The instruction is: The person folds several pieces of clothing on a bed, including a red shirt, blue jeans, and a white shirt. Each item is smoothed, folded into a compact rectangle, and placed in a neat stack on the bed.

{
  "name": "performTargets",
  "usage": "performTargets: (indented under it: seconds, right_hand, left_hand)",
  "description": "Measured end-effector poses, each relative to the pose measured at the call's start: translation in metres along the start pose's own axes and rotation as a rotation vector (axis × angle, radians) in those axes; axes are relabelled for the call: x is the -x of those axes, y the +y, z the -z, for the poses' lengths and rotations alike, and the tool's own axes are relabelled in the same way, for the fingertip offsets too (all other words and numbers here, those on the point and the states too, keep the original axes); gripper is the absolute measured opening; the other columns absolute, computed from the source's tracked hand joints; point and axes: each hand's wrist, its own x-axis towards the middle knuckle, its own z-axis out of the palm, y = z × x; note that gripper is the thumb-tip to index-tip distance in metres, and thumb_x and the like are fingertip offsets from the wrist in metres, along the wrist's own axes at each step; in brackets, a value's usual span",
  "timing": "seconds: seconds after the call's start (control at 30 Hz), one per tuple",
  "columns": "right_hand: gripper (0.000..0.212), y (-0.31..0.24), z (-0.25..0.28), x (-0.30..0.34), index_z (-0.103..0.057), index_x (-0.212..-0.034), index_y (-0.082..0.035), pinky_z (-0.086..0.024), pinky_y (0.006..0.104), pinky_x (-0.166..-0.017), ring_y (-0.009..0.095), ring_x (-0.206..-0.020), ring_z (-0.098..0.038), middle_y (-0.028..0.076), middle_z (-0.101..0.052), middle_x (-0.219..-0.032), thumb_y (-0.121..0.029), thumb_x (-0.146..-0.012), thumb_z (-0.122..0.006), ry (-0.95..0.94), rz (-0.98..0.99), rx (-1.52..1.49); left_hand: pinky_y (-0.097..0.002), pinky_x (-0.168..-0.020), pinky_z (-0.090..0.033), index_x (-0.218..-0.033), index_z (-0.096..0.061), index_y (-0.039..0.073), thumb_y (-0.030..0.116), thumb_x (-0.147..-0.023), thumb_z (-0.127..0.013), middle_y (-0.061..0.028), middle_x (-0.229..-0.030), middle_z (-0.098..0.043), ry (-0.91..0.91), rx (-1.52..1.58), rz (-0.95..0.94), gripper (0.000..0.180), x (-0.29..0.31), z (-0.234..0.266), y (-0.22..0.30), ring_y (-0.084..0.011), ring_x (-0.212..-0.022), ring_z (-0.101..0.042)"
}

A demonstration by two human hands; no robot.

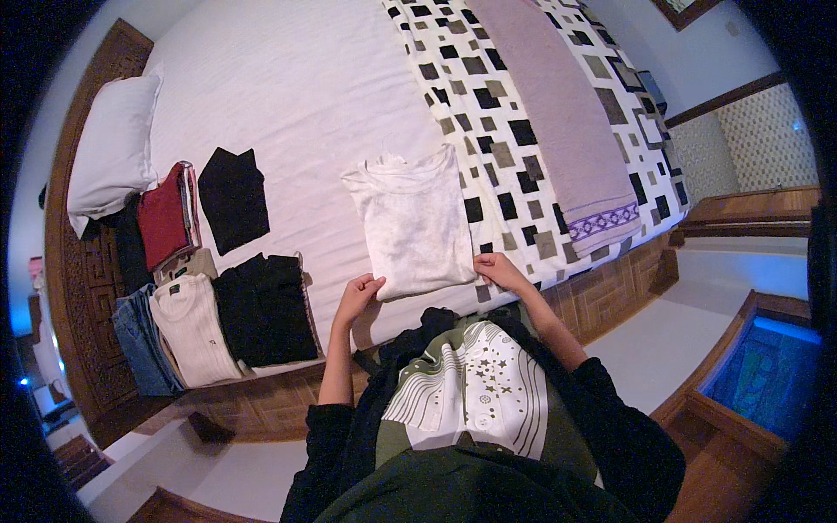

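A white T-shirt [417, 228] lies on the bed in front of me, its sides tucked in and its neckline pointing away. At its near left corner, my left hand [356, 295] pinches the hem between thumb and fingers. My right hand [500, 270] grips the near right corner in the same way. The shirt's body rests flat on the white sheet, close to the edge of the bed. Folded black clothing [266, 309] is the nearest pile to my left hand.
Left on the bed are a cream knit top [196, 331], blue jeans [144, 340], a red folded garment [164, 222], a black garment [234, 200] and a white pillow [115, 144]. A checkered blanket [488, 113] and a mauve towel-like cloth [567, 122] cover the right side.
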Motion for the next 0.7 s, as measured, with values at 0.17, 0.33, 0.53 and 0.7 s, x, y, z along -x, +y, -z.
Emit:
performTargets:
  seconds: [0.17, 0.33, 0.53, 0.7]
  right_hand:
    - [0.02, 0.001, 0.004, 0.013, -0.055, -0.09, 0.001, -0.035, 0.0191, -0.043, 0.006, -0.046, -0.046, -0.002, -0.049, -0.061, -0.017, -0.084, -0.048, 0.058, -0.044, -0.464]
    - [0.026, 0.011, 0.009, 0.018, -0.057, -0.088, -0.002, -0.039, 0.0216, -0.046, 0.009, -0.046, -0.051, 0.003, -0.057, -0.07, -0.026, -0.083, -0.05, 0.109, -0.03, -0.126]
    - [0.034, 0.012, -0.018, 0.01, -0.061, -0.089, -0.005, -0.044, 0.027, -0.054, 0.013, -0.054, -0.057, 0.01, -0.061, -0.076, -0.036, -0.079, -0.054, 0.411, 0.101, 0.277]
    - [0.031, 0.009, -0.026, 0.012, -0.059, -0.088, -0.005, -0.038, 0.0224, -0.05, 0.008, -0.056, -0.05, 0.003, -0.054, -0.067, -0.034, -0.082, -0.051, 0.354, 0.142, -0.15]
  left_hand:
    - [-0.0192, -0.049, -0.034, -0.078, -0.059, 0.002, 0.025, -0.08, -0.057, 0.0054, -0.061, -0.049, 0.119, 0.359, -0.129, 0.023, 0.016, -0.01, 0.003, -0.004, -0.053, -0.04]
    - [-0.0195, -0.051, -0.036, -0.08, -0.059, -0.001, 0.023, -0.079, -0.058, 0.0012, -0.062, -0.054, 0.196, 0.033, -0.105, 0.023, 0.005, -0.003, -0.031, -0.0052, -0.053, -0.045]
    - [-0.0197, -0.053, -0.037, -0.081, -0.059, -0.002, 0.022, -0.079, -0.058, -0.001, -0.061, -0.054, 0.428, -0.027, -0.224, 0.025, 0.013, -0.02, -0.024, -0.006, -0.055, -0.046]
    - [-0.0195, -0.056, -0.037, -0.084, -0.057, 0.0, 0.022, -0.083, -0.053, 0.0017, -0.068, -0.053, 0.306, 0.243, -0.308, 0.023, 0.021, -0.022, -0.018, -0.0063, -0.061, -0.046]
